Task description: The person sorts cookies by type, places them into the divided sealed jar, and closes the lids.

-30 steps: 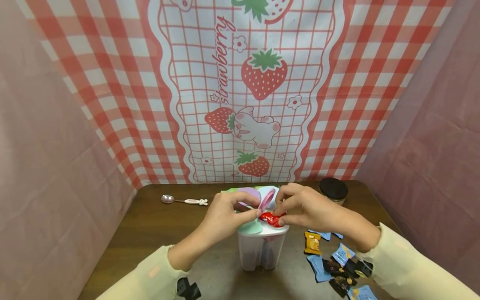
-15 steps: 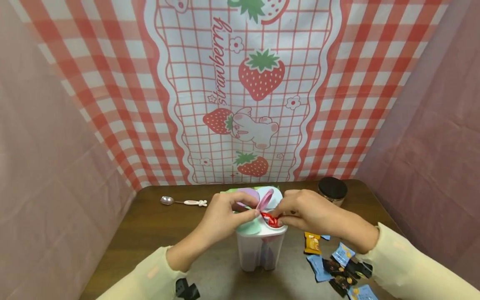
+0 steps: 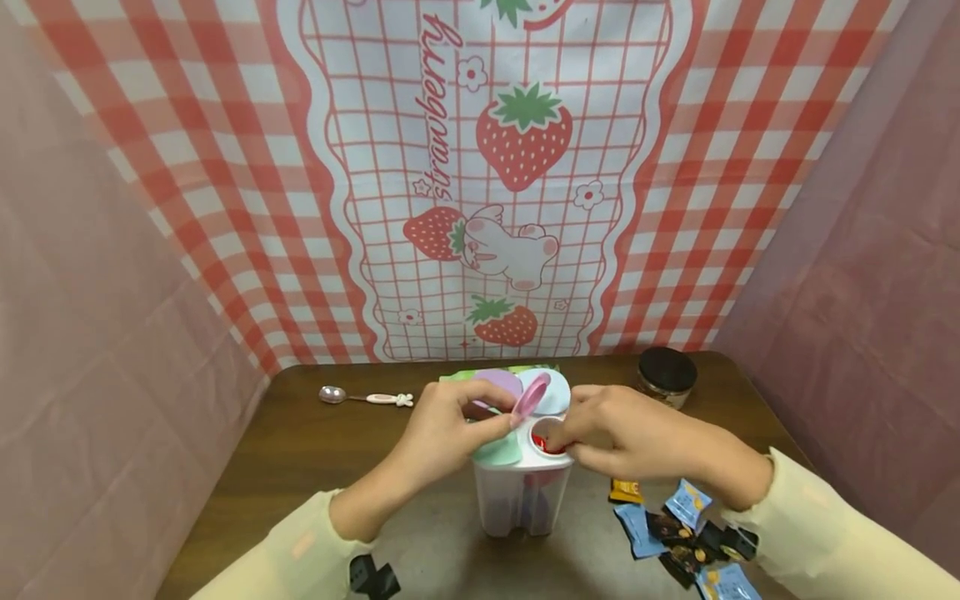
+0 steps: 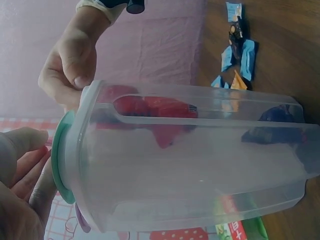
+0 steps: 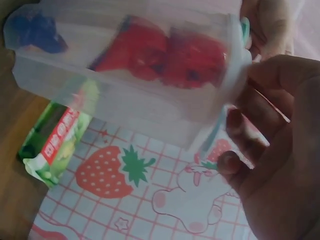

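Note:
A clear container [image 3: 517, 500] with a white top and several coloured round lids stands upright mid-table. My left hand [image 3: 446, 429] pinches the raised pink lid [image 3: 534, 395] between thumb and fingers. At the uncovered round hole, my right hand [image 3: 637, 433] has a fingertip pushed in against a red wrapped candy [image 3: 539, 443]. Through the wall in the left wrist view, red wrappers [image 4: 172, 110] sit near the top and a dark blue wrapped piece [image 4: 275, 120] lies at the bottom. In the right wrist view several fingers [image 5: 257, 110] are loosely bent beside the rim.
Blue, black and orange wrapped snacks [image 3: 678, 533] lie on the table at the right. Behind them stands a jar with a black lid [image 3: 667, 372]. A spoon with a white handle [image 3: 367, 397] lies at the back left. A green packet [image 5: 60, 135] is behind the container.
The red candy has sunk from the top of the hole down into it. My right hand's pinch on it has given way to a finger pushing in. My left hand keeps the pink lid raised.

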`<state>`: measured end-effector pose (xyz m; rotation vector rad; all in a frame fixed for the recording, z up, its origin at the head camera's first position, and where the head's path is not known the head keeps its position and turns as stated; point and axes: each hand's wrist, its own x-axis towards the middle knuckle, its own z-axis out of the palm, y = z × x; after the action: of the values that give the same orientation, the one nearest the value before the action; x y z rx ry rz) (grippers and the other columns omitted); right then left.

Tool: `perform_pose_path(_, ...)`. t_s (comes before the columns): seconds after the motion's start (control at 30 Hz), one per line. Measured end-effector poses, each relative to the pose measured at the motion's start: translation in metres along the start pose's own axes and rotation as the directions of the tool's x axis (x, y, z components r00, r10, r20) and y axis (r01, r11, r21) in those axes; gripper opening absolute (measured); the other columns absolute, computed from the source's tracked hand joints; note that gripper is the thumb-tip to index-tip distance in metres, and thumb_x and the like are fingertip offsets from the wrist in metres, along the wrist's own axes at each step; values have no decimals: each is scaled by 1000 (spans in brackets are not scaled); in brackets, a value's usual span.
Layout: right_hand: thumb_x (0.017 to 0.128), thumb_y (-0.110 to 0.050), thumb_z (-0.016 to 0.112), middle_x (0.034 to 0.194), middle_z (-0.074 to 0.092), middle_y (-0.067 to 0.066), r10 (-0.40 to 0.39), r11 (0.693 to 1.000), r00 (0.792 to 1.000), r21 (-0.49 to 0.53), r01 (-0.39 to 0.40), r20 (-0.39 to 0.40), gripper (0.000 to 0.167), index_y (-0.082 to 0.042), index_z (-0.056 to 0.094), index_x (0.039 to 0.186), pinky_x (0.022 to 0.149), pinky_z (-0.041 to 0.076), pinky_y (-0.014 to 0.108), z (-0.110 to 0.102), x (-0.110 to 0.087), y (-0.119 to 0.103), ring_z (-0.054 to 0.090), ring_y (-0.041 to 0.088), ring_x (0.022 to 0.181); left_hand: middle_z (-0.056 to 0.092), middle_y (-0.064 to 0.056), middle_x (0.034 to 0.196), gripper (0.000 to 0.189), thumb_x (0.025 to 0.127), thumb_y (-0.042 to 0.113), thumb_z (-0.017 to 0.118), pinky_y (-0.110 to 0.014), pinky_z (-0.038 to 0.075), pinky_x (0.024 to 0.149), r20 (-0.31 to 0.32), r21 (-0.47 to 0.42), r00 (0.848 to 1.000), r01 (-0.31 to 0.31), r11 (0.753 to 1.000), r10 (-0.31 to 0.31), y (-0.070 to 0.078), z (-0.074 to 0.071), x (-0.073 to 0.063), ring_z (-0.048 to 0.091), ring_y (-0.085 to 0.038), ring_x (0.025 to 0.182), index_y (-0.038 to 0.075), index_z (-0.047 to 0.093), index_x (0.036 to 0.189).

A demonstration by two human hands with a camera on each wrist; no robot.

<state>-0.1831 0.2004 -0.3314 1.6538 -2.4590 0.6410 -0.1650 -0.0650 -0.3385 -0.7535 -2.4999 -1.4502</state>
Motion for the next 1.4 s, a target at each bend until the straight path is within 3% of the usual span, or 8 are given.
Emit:
perform_pose_path(0.17,92,-4,71,102,73,-14,-24,993,997,112,31,-70,25,-23,76,107,75,54,19,-5,1,1,61,1,91,78,9,92,9,85,17,84,-23,61,70,12,-9,1000,-2,1000,2,2,-1,0,72,-7,80,19,81,93)
perform_pose_path(0.23,90,-3,75,98,72,-14,-23,988,991,147,43,-133,24,-24,76,102,66,53,19,-9,3,3,60,1,80,78,9,93,9,85,17,84,-23,61,71,17,-13,1000,-1,1000,1,2,-1,0,72,-7,80,19,81,93)
perform_pose_path(0.37,89,-5,78,87,68,-18,58,988,963,156,-17,-264,21,-25,76,97,51,40,16,-18,7,5,46,1,59,78,8,93,10,85,16,84,-23,61,72,26,-16,1000,-8,1000,8,3,-1,1,72,-7,83,18,81,94)
perform_pose_path(0.47,90,-8,78,87,67,-18,123,984,939,165,-72,-322,18,-23,77,100,49,37,20,-23,13,6,43,3,58,78,7,93,10,85,15,84,-22,61,72,32,-13,999,-13,1000,13,2,-1,1,73,-8,83,18,81,94)
perform_pose_path(0.7,90,-6,78,108,69,-8,96,979,948,202,-34,-304,26,-24,77,109,55,48,25,-19,26,10,52,5,72,78,4,95,11,84,14,84,-22,61,73,47,-2,998,-39,999,39,1,-1,1,74,-9,85,15,81,95)
perform_pose_path(1.0,88,-4,79,102,68,-12,74,989,951,147,-30,-300,23,-24,79,101,54,48,24,-17,22,9,52,3,70,78,-2,101,15,86,13,83,-28,63,73,79,-90,996,-32,995,39,3,-5,-4,76,-12,84,11,79,100)
perform_pose_path(1.2,87,-6,81,102,66,-14,68,989,954,144,-27,-292,25,-27,79,101,53,44,17,-14,6,1,48,0,67,75,3,111,26,88,19,81,-35,61,88,-13,-54,998,-58,997,57,-7,-14,-12,70,-13,105,11,77,112)
perform_pose_path(1.4,83,0,82,102,67,-7,-28,981,942,173,91,-335,30,-23,78,102,58,47,13,-1,-10,-3,56,3,78,60,3,138,58,86,28,82,-50,49,105,-45,27,999,0,1000,2,-27,-20,-18,55,-23,131,19,61,139)
